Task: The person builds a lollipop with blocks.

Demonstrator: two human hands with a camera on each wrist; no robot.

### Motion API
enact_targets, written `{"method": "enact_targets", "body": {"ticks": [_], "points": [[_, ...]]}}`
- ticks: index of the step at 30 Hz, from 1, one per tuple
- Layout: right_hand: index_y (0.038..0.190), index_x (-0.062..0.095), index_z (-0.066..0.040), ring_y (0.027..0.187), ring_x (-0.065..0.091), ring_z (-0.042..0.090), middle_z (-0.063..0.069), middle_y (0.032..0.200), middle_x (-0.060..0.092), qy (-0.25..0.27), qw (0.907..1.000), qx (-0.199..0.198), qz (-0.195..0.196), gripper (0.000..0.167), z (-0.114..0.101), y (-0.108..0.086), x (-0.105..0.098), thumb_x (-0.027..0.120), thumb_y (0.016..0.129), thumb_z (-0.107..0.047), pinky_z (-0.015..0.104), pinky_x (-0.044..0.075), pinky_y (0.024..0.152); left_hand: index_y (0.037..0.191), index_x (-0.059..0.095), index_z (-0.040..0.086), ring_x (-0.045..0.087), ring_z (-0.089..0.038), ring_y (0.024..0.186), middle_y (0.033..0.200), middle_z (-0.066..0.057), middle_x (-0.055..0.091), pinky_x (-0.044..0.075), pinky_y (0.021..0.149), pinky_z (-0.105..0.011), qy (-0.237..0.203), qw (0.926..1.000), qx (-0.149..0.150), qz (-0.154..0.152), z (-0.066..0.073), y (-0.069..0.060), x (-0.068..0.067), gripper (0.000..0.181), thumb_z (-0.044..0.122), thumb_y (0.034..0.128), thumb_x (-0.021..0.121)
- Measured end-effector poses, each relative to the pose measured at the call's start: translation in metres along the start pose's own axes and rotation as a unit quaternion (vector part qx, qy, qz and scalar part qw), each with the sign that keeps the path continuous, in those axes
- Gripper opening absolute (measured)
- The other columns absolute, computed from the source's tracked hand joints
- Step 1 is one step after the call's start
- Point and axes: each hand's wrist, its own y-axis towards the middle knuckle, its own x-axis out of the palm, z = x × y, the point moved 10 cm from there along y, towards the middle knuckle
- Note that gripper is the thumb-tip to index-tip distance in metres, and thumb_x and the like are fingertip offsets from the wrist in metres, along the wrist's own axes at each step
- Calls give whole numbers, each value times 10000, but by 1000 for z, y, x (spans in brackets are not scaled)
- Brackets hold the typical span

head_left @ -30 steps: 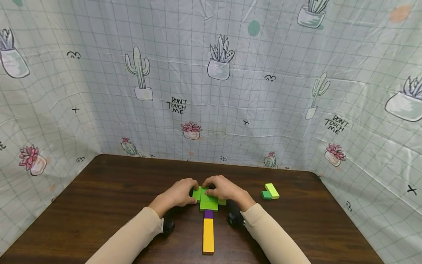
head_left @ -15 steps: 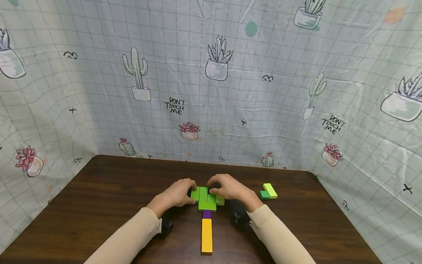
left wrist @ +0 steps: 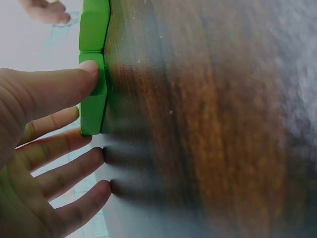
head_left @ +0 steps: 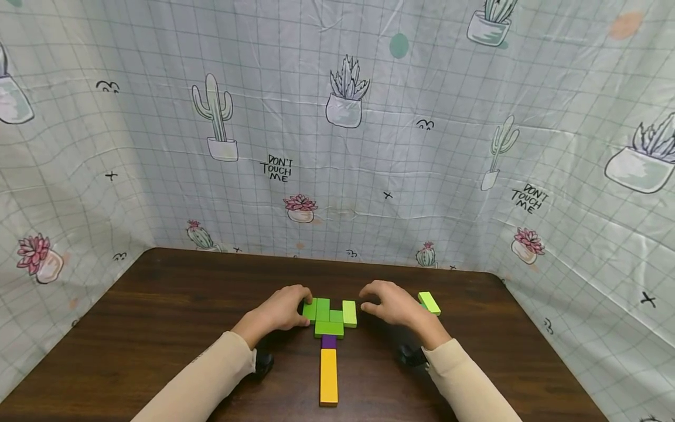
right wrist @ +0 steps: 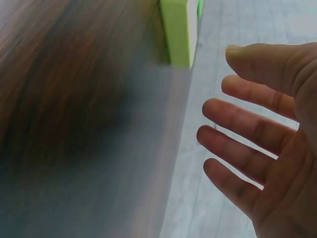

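Flat on the table lies a cluster of blocks. My left hand (head_left: 282, 308) pinches its leftmost green block (head_left: 310, 310), thumb at the near end and fingers at the far end. Against that block lie another green block (head_left: 323, 310), a small green one (head_left: 336, 316) and a crosswise green one (head_left: 329, 330). A pale green block (head_left: 349, 313) stands at the cluster's right side. Below come a purple block (head_left: 329, 341) and a long yellow block (head_left: 329, 377). My right hand (head_left: 392, 303) holds nothing, fingers relaxed and apart, just right of the pale block.
Beyond my right hand lies a yellow-green block (head_left: 429, 303); the darker green block beside it is mostly hidden by the hand. The brown wooden table (head_left: 200, 281) ends at a patterned cloth (head_left: 337, 158) hanging behind and at both sides.
My right hand has let go of the cluster and moved right, uncovering the pale green block and the notch beside it. My left hand keeps its place at the left block.
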Motion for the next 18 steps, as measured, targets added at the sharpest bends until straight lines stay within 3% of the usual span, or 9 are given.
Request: {"method": "enact_targets", "body": {"ticks": [8,14,18], "points": [[1119,675,-83,1079,586,265,42,1113,638,-121,9993,169,315,267,32,-22,-5,697,883,-205,451,469,905,1122,631,81,563,-286,1061,1155,-95,590,470,900,-439,-10,10000,5,9,0,-1,0,393,225,795,794],[1086,683,-95,1039,594,251,33,1078,640,-440,9983,90,367,241,45,-33,-6,710,870,-200,434,478,884,1118,631,77,561,-280,1053,1138,-92,592,468,909,-440,-54,10000,-12,-12,0,-1,-1,392,222,794,796],[1101,680,-111,1056,587,247,21,1102,634,-484,9975,282,430,269,55,-40,-11,727,856,-209,442,475,889,1118,630,76,561,-284,1054,1143,-96,591,469,904,-441,-44,10000,-4,-4,1,-1,-1,393,221,793,796]]}}
